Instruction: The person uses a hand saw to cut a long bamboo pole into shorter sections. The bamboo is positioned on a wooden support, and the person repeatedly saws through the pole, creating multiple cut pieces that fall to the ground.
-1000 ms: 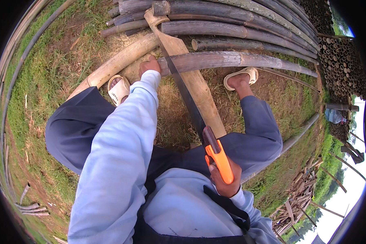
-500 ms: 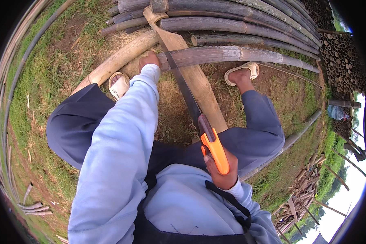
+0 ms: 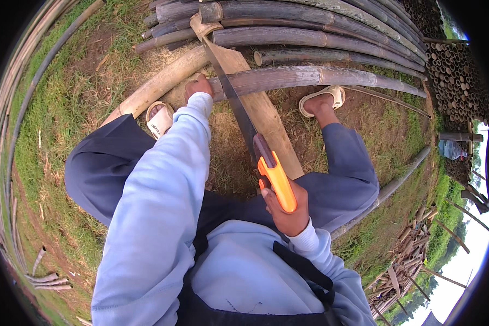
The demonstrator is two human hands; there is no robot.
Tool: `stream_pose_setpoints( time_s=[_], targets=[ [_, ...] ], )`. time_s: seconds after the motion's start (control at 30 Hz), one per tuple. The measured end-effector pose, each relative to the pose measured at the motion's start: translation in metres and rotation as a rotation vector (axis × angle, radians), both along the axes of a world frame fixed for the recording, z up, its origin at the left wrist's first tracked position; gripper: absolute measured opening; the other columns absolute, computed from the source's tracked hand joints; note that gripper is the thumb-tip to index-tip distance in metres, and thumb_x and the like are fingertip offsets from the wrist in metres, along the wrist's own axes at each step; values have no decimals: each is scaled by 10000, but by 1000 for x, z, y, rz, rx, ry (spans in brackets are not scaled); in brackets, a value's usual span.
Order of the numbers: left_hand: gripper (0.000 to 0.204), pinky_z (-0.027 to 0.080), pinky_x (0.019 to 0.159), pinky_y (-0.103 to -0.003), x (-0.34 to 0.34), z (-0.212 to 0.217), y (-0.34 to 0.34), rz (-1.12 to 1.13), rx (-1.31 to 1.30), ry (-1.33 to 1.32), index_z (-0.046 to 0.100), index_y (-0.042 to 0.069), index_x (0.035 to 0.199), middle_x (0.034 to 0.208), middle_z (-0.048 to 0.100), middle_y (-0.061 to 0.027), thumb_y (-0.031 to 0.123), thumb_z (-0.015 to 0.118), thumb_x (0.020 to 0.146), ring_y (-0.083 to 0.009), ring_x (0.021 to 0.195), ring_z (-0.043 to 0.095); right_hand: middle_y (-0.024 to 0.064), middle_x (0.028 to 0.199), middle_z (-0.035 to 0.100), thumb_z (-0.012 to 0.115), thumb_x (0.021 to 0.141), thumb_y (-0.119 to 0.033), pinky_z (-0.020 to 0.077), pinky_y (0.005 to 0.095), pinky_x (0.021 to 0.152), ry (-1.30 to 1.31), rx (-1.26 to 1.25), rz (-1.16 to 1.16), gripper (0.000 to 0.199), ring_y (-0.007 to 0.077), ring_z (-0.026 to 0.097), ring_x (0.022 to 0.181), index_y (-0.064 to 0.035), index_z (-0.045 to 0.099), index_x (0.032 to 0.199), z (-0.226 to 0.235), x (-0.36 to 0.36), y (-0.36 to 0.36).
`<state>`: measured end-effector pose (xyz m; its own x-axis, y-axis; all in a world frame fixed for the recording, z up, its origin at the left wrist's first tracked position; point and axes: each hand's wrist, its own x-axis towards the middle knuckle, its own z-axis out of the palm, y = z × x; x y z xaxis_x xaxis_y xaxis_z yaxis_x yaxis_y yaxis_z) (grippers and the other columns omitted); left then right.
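Observation:
My right hand (image 3: 289, 211) is wrapped round the orange handle of a hand saw (image 3: 234, 103). Its long dark blade slants up and left across a bamboo pole (image 3: 293, 77), near the pole's left end. Just left of the blade, my left hand (image 3: 199, 87) is closed on that end of the pole. Beneath the pole runs a flat wooden plank (image 3: 269, 119), sloping from the pole stack down toward my right thigh. A pale, thick bamboo piece (image 3: 157, 87) lies on the ground to the left of my left hand.
Several dark bamboo poles (image 3: 320, 38) lie side by side at the far edge. Cut bamboo is piled in a stack of round ends (image 3: 459, 81) at right, with split pieces (image 3: 405, 255) lower down. My sandalled feet stand either side of the plank. Long poles (image 3: 43, 70) line the left.
My right hand has pushed the saw forward and slightly left, so the handle sits closer to the pole. My left hand stays at the pole's end.

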<state>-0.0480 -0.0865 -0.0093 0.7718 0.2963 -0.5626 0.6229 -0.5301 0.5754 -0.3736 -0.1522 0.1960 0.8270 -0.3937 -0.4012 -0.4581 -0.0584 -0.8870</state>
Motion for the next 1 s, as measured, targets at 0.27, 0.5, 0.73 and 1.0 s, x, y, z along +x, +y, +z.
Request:
stream_pose_setpoints(
  time_s=[0.27, 0.5, 0.73, 1.0],
  targets=[
    [634, 441, 1049, -464, 0, 6, 1, -47, 17, -8, 691, -62, 1157, 1251, 629, -305, 468, 485, 877, -430, 1181, 611, 83, 724, 601, 667, 903, -58, 474, 313, 625, -3, 4, 16, 163, 141, 543, 643, 42, 633, 1027, -11, 65, -10],
    [593, 447, 1045, -465, 5, 23, -9, 29, -9, -24, 702, -56, 1139, 1249, 645, -281, 459, 566, 879, -419, 1178, 620, 99, 752, 622, 686, 882, -73, 497, 317, 655, -50, -9, -36, 213, 175, 601, 659, 35, 641, 1060, -26, 39, -2],
    [619, 433, 1066, -454, 10, 1, 3, 23, -25, 52, 675, -69, 1188, 1292, 614, -294, 454, 534, 888, -416, 1224, 593, 94, 819, 661, 664, 894, -26, 505, 284, 675, 46, -96, 10, 217, 128, 616, 720, 47, 640, 1096, 37, 20, 1],
    [653, 411, 1109, -453, 35, -24, 1, 107, -358, 246, 611, -23, 1308, 1421, 551, -230, 495, 497, 927, -415, 1263, 568, 45, 695, 546, 658, 896, -86, 465, 298, 652, -96, 8, 13, 188, 112, 525, 662, 21, 649, 1051, -51, 86, -27]
  ],
)
